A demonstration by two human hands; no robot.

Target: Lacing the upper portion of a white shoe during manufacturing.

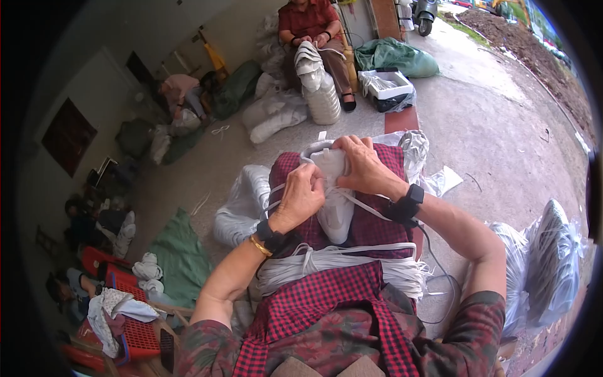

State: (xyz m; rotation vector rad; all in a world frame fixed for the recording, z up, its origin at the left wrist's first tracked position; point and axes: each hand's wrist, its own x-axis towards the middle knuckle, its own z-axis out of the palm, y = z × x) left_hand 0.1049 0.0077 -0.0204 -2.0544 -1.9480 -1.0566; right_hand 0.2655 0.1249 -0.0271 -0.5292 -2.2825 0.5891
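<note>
A white lace-up shoe (336, 220) rests on my lap, toe toward me, over a red-and-black checked apron (333, 276). My left hand (300, 196) is closed in a pinch beside the shoe's eyelets, with a white shoelace (274, 205) trailing out on its left. The pinched fingertips are partly hidden. My right hand (366, 166) is wrapped over the shoe's right side, thumb near the laces and fingers by the tongue (329, 162). Another lace end (370, 210) runs down to the right from the shoe. Across my lap lies a thick bundle of white laces (339, 262).
Bagged shoes (242, 207) stand left of my knees, with more wrapped stacks (553, 264) at right. A red basket (139, 336) holding cloth is at lower left. Ahead, a seated person (311, 25) handles laces above a shoe stack (321, 97), near a white box (384, 85).
</note>
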